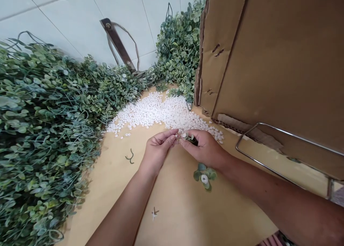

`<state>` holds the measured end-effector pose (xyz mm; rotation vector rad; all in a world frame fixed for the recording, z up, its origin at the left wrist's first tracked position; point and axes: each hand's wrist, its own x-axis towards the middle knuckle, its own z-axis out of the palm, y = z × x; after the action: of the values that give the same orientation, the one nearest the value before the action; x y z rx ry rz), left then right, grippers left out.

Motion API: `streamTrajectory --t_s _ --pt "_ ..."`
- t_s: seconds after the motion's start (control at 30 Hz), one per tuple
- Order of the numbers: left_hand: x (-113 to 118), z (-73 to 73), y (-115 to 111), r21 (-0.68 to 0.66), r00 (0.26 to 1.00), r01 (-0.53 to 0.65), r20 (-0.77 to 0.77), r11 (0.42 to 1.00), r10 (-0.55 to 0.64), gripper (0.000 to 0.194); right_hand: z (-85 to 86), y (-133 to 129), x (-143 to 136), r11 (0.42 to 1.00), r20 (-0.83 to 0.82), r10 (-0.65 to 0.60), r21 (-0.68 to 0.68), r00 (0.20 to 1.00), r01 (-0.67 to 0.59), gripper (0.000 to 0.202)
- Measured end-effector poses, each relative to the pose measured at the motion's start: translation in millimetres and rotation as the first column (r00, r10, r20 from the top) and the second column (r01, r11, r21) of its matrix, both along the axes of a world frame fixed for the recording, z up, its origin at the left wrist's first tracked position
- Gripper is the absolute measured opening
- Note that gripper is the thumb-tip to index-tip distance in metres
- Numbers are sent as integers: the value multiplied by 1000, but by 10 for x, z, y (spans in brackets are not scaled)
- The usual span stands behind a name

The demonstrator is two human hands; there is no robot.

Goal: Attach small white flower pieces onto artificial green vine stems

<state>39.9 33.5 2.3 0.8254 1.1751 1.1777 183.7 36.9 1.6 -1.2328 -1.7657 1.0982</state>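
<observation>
My right hand [200, 144] is closed round a small green leaf sprig [191, 139] just in front of the pile of white beads [161, 111]. Touching it from the left, my left hand [162, 142] pinches with thumb and index finger; what sits between those fingertips is too small to name. Below my right wrist lies a leaf cluster [211, 173] with a white bead [204, 179] at its middle.
Bushy artificial greenery [48, 106] fills the left side, with more greenery [178, 45] at the back. A cardboard box [282, 67] stands at the right beside a metal wire frame [276, 130]. Small stem scraps [130, 156] lie on the tan surface [115, 192].
</observation>
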Motion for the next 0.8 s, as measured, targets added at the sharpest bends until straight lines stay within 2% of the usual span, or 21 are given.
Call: streamTrajectory --t_s 0.23,0.37,0.6,0.8 --pt "-13 -3 3 43 996 76 -56 996 -74 19 -10 -8 -13 993 -50 23 117 998 -17 10" --pt "-52 23 1 -26 983 168 -73 985 -169 25 -19 -15 -14 986 -52 20 166 998 -11 12" --pt "-123 55 24 -65 970 226 -71 972 -231 27 -5 -15 -7 995 -45 54 89 998 -49 13" --pt "-135 53 33 -37 982 187 -31 982 -188 26 15 -23 4 996 -61 90 35 994 -88 10"
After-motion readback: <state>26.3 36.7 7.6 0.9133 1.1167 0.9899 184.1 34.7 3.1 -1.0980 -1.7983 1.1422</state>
